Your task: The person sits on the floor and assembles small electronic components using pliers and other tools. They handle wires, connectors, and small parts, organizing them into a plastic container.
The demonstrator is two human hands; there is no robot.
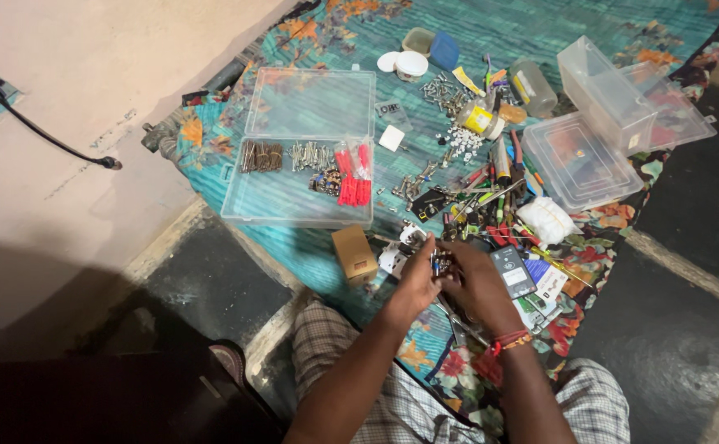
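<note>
Two hands (450, 281) around small shiny hardware (439, 263)

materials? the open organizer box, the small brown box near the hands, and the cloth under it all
Open organizer box: clear glossy plastic; the cloth pattern shows through it. Small brown box: probably cardboard, matte with crisp folded edges. Cloth: printed woven fabric, teal with orange flowers, wrinkled and soft-looking.

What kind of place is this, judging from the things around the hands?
Probably a home floor used as a makeshift repair spot. A patterned cloth lies on it, covered with loose screws and screwdrivers, beside a clear compartment box.
</note>
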